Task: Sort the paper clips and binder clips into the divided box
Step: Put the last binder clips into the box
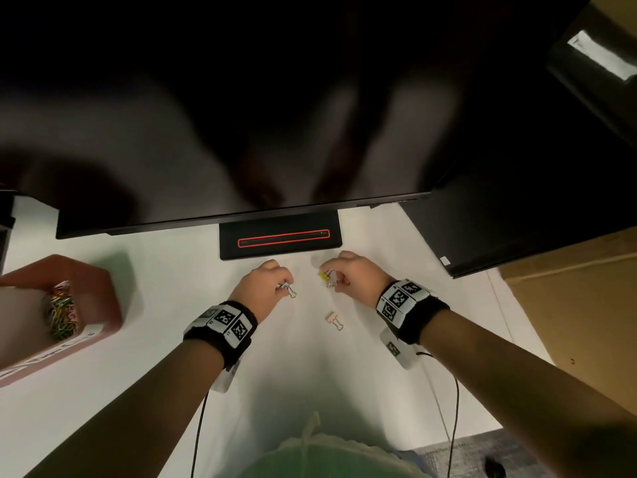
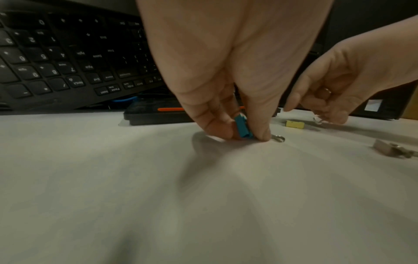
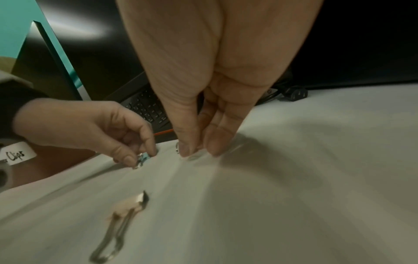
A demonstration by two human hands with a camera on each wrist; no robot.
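Observation:
My left hand (image 1: 283,285) pinches a blue binder clip (image 2: 243,129) between thumb and fingers, low against the white table (image 1: 293,367); its wire handle pokes out to the right. My right hand (image 1: 333,281) pinches the wire handle of a yellow binder clip (image 1: 323,276), whose body (image 2: 294,124) lies on the table. In the right wrist view the right hand's fingertips (image 3: 187,150) press together at the table surface. A pink binder clip (image 1: 334,320) lies loose nearer to me. The brown divided box (image 1: 100,291) stands at the far left, with coloured paper clips (image 1: 60,312) in one compartment.
A dark monitor (image 1: 241,132) overhangs the back of the table, its black base with a red line (image 1: 281,241) just beyond both hands. A black keyboard (image 2: 68,59) sits under the monitor. Cardboard (image 1: 579,305) lies at the right. Wrist cables (image 1: 455,401) trail toward me.

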